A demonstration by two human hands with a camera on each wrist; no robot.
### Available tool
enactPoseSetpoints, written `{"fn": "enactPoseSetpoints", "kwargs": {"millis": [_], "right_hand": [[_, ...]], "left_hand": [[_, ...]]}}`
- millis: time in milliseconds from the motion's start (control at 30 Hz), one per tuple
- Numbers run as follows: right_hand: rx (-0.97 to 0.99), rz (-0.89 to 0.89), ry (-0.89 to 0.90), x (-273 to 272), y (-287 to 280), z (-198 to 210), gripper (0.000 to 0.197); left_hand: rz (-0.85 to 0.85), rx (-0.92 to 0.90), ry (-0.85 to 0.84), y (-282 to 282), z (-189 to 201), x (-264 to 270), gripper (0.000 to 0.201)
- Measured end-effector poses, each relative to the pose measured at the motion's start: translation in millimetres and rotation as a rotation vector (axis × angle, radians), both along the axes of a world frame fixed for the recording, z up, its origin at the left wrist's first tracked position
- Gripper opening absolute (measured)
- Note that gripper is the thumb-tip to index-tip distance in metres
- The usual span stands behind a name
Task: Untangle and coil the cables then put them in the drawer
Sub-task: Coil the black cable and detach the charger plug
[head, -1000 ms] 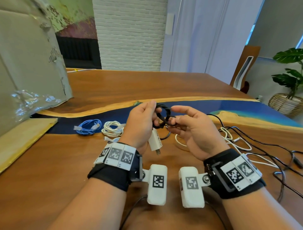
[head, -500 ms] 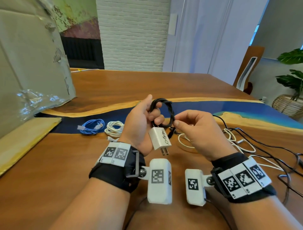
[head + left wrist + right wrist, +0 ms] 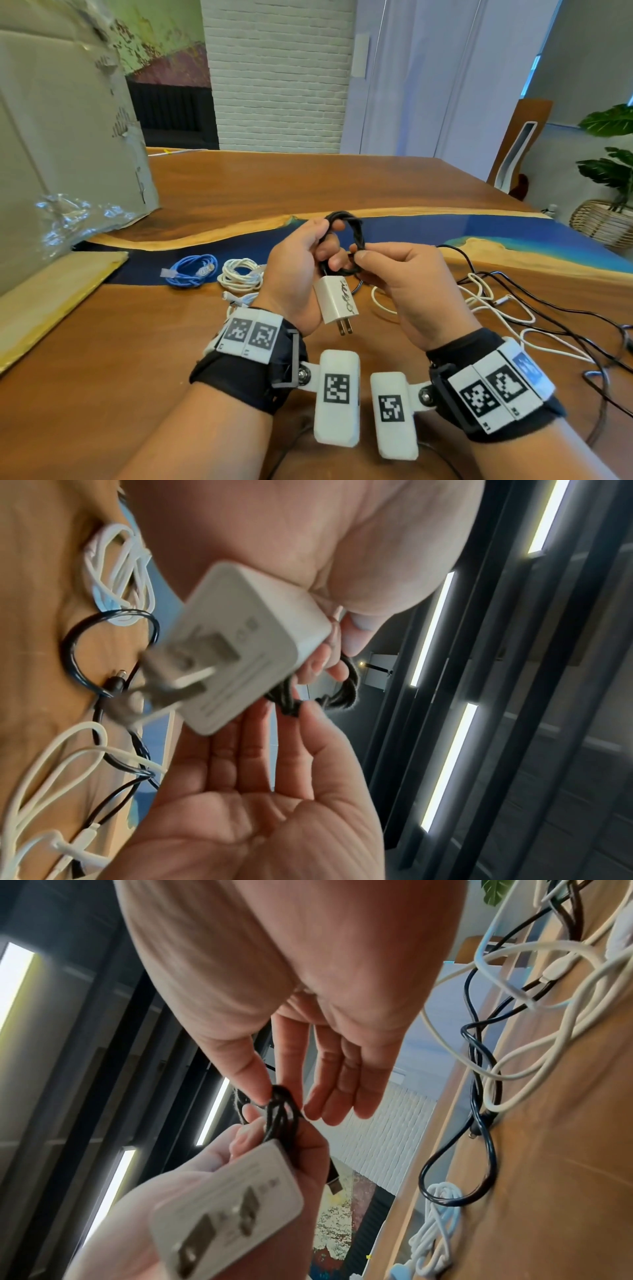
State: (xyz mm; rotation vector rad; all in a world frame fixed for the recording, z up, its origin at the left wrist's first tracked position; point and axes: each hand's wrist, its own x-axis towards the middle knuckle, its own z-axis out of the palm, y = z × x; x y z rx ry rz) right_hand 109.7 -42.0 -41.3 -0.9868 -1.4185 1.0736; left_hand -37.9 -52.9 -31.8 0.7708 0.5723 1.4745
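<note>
A small black coiled cable (image 3: 346, 240) with a white plug adapter (image 3: 337, 300) hanging below it is held above the table between both hands. My left hand (image 3: 301, 270) grips the coil, fingers through the loop. My right hand (image 3: 394, 270) pinches the coil's right side (image 3: 279, 1102) between thumb and forefinger, the other fingers straight. The adapter (image 3: 240, 645) fills the left wrist view, prongs toward the camera. A coiled blue cable (image 3: 191, 269) and a coiled white cable (image 3: 241, 274) lie on the table to the left. No drawer is in view.
Tangled black and white cables (image 3: 513, 301) spread over the wooden table (image 3: 102, 359) to the right. A large cardboard box (image 3: 61, 137) stands at the far left, with a flat cardboard piece (image 3: 44, 301) in front of it. A potted plant (image 3: 613, 178) stands at the far right.
Both hands have lifted the black coil slightly and turned it upright. The adapter now hangs lower in plain sight. My right hand has gone from curled fingers to a thumb-and-forefinger pinch on the coil.
</note>
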Motion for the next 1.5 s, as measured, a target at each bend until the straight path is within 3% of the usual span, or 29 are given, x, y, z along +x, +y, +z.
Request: {"fn": "enactPoseSetpoints", "kwargs": {"millis": [200, 433, 667, 833, 900, 1133, 1233, 1367, 1500], "right_hand": [[0.022, -0.040, 0.027, 0.1, 0.8, -3.0, 0.013], [-0.028, -0.014, 0.220, 1.0, 4.1, 0.9, 0.039], [-0.136, 0.265, 0.537, 2.7, 2.4, 4.6, 0.041], [-0.231, 0.468, 0.640, 9.0, 0.8, 4.6, 0.048], [-0.234, 0.444, 0.606, 9.9, 1.7, 6.5, 0.048], [0.000, 0.078, 0.140, 8.9, 2.8, 6.5, 0.031], [-0.025, 0.030, 0.153, 7.1, 4.6, 4.5, 0.025], [-0.155, 0.086, 0.286, 6.8, 4.1, 2.9, 0.038], [-0.199, 0.174, 0.240, 6.2, 3.5, 2.6, 0.043]], "left_hand": [[0.043, 0.060, 0.191, 1.6, -1.4, 2.9, 0.026], [0.146, 0.124, 0.342, 5.4, -2.4, 2.1, 0.026], [0.238, 0.192, 0.448, 8.6, -7.2, -3.2, 0.027], [0.264, 0.219, 0.509, 9.1, -9.7, -0.5, 0.026], [0.262, 0.211, 0.503, 8.1, -9.7, 2.8, 0.025], [0.185, 0.118, 0.371, 8.2, -6.8, 3.5, 0.025], [0.151, 0.123, 0.297, 5.6, -4.2, 5.1, 0.026], [0.163, 0.105, 0.245, 5.9, -4.4, 6.5, 0.026], [0.198, 0.050, 0.186, 4.6, -2.3, 5.4, 0.026]]}}
